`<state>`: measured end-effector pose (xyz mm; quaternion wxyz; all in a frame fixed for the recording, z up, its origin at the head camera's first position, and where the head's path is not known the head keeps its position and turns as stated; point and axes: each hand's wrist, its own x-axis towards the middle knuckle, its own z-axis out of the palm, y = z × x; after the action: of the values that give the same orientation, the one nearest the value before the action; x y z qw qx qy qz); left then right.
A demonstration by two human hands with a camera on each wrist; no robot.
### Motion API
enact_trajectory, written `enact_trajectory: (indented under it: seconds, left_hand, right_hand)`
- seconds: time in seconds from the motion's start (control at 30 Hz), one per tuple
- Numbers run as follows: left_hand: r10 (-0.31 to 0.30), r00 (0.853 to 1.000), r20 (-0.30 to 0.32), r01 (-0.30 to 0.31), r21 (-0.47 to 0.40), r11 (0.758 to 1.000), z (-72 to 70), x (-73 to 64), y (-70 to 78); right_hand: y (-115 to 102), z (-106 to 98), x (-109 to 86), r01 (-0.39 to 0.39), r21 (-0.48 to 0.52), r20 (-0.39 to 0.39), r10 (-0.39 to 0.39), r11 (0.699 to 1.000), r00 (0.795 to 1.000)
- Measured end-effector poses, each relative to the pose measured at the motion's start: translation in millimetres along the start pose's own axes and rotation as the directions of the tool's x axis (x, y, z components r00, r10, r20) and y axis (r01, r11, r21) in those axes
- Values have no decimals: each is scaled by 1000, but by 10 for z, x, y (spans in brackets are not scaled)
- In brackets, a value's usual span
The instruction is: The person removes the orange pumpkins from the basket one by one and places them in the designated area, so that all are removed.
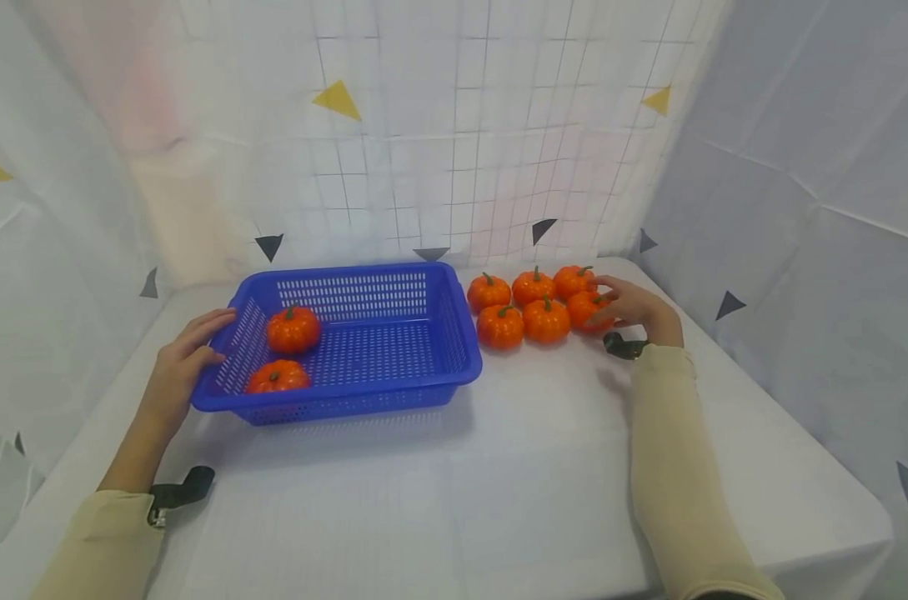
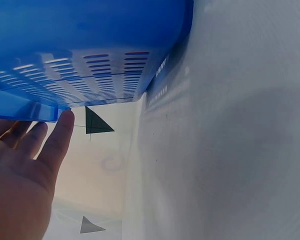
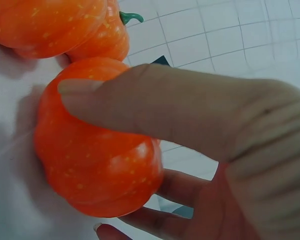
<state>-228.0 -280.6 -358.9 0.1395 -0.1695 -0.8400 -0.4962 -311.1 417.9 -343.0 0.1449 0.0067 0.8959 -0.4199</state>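
My left hand [image 1: 178,367] holds the left rim of a blue plastic basket [image 1: 393,392]. In the left wrist view its fingers [image 2: 60,142] reach the rim of the basket [image 2: 90,30] from outside. Two small orange pumpkins, one at the back [image 1: 293,331] and one at the front [image 1: 277,377], sit in the basket's left part. On the right, my right hand [image 1: 635,305] grips the front right pumpkin [image 1: 584,313] of a group. The right wrist view shows the thumb [image 3: 115,102] across this pumpkin [image 3: 100,170], other fingers curving round its far side.
Several more orange pumpkins with green stems stand in two rows right of the basket, among them a front left one [image 1: 500,327] and a front middle one [image 1: 547,321]. White cloth covers the table [image 1: 423,500]. A gridded white curtain [image 1: 416,142] hangs behind.
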Motion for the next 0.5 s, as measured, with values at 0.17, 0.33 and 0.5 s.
enact_trajectory:
  seconds: [0.17,0.33,0.5]
  left_hand:
    - [-1,1000,4,1,-4,1000,1,-4,-4]
    - [1,1000,4,-1,-1,1000,-1,-3,-27]
    - [-1,1000,0,1,5,1000,-2,9,-27]
  right_hand:
    - [-51,-24,-27,30,-73,-7,-31,997,1000]
    - [-210,-40,-82,27,-153,-57,-36,988,998]
    - [-468,-69,-217,6,-265,-164,-51,964,985]
